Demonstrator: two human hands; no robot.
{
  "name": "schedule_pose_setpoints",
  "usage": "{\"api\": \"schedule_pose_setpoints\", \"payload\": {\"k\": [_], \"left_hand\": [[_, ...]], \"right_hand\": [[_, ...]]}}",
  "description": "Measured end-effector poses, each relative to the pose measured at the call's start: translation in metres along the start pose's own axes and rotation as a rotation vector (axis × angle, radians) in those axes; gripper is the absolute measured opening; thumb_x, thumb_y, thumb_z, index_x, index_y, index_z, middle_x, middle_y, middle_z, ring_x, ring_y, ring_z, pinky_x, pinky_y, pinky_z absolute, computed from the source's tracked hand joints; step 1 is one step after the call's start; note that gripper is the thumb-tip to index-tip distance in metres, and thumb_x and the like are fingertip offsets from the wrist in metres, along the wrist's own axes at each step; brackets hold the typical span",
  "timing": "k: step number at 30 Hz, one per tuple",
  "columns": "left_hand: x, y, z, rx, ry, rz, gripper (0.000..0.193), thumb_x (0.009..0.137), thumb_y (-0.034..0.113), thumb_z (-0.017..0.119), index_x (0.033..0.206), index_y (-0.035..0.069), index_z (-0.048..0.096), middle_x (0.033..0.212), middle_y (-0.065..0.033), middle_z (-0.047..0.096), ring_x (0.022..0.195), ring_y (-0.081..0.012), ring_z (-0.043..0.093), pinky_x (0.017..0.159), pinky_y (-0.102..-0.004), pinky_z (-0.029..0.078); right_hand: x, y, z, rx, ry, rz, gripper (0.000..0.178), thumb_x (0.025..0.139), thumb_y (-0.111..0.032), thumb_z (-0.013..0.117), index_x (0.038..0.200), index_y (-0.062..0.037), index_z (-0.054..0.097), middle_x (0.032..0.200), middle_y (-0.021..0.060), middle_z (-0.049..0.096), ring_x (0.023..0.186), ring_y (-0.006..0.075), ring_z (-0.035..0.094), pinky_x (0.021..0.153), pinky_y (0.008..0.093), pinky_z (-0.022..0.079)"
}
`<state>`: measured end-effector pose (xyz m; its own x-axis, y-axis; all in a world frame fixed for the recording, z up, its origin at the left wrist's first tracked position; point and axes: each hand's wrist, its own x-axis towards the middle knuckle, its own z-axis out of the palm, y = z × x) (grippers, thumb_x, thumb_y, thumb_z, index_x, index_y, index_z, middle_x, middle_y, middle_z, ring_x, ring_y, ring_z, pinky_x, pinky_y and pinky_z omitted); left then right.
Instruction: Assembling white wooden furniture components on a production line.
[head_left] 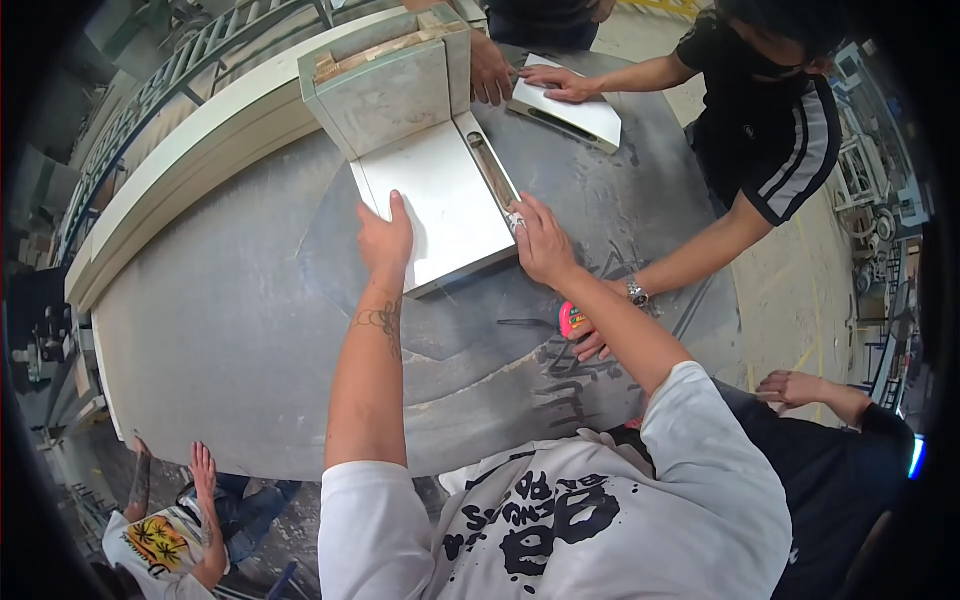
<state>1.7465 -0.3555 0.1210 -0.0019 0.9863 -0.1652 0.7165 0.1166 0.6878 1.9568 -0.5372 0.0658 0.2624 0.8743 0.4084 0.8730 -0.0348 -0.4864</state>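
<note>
- White board point(450, 215) lies on the gray table point(240, 320); an upright panel point(385, 105) hides its far end.
- Left hand point(387, 242): thumb on the board's left side, fingers partly hidden; grip unclear.
- Right hand point(544, 245): fingers bent at the slotted edge; anything pinched unclear.

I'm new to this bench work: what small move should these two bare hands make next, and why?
Probably steady the white panel with the left hand while the right hand feels along the slot: the left hand is at the panel's left edge, and the right fingertips are at the slot's near end.
</note>
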Motion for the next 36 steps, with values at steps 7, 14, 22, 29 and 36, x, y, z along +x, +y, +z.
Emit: {"api": "schedule_pose_setpoints", "payload": {"k": [7, 14, 22, 29, 36], "left_hand": [[0.003, -0.007, 0.002, 0.017, -0.001, 0.009, 0.077, 0.102, 0.055, 0.058, 0.150, -0.003, 0.042, 0.130, -0.0356, 0.067, 0.122, -0.0533, 0.064, 0.104, -0.0533, 0.051], [0.004, -0.006, 0.005, 0.018, 0.020, 0.029, 0.077, 0.102, 0.055, 0.057, 0.149, -0.004, 0.042, 0.129, -0.0373, 0.066, 0.122, -0.0540, 0.064, 0.106, -0.0541, 0.050], [0.008, -0.006, 0.005, 0.038, 0.011, 0.039, 0.077, 0.102, 0.056, 0.057, 0.148, -0.004, 0.043, 0.131, -0.0368, 0.065, 0.125, -0.0538, 0.062, 0.108, -0.0540, 0.049], [0.006, -0.006, 0.005, 0.040, 0.036, 0.041, 0.072, 0.102, 0.055, 0.057, 0.143, -0.003, 0.045, 0.132, -0.0362, 0.065, 0.125, -0.0535, 0.062, 0.108, -0.0540, 0.048], [0.008, -0.004, 0.009, 0.047, 0.055, 0.053, 0.071, 0.102, 0.056, 0.057, 0.143, -0.002, 0.046, 0.131, -0.0362, 0.065, 0.125, -0.0535, 0.062, 0.107, -0.0546, 0.048]], "right_hand": [[0.007, 0.004, -0.011, 0.490, 0.008, 0.366, 0.040, 0.105, -0.019, 0.061, 0.140, 0.0012, 0.058, 0.124, 0.0220, 0.071, 0.116, 0.0355, 0.070, 0.100, 0.0407, 0.055], [-0.007, 0.013, -0.006, 0.690, -0.125, 0.634, 0.037, 0.099, -0.024, 0.077, 0.123, 0.0035, 0.068, 0.106, 0.0110, 0.076, 0.097, 0.0169, 0.071, 0.085, 0.0310, 0.056], [0.033, 0.014, 0.009, 0.468, -0.115, 0.782, 0.055, 0.085, -0.046, 0.089, 0.101, 0.0038, 0.073, 0.090, 0.0103, 0.074, 0.082, 0.0174, 0.068, 0.074, 0.0326, 0.055], [0.034, -0.008, 0.002, 0.309, -0.101, 0.810, 0.063, 0.088, -0.053, 0.082, 0.111, 0.0050, 0.070, 0.105, 0.0209, 0.075, 0.097, 0.0298, 0.073, 0.086, 0.0410, 0.057], [0.003, 0.011, 0.022, 0.631, -0.010, 0.703, 0.056, 0.094, -0.038, 0.079, 0.128, 0.0044, 0.066, 0.117, 0.0211, 0.076, 0.107, 0.0314, 0.073, 0.094, 0.0394, 0.056]]}}
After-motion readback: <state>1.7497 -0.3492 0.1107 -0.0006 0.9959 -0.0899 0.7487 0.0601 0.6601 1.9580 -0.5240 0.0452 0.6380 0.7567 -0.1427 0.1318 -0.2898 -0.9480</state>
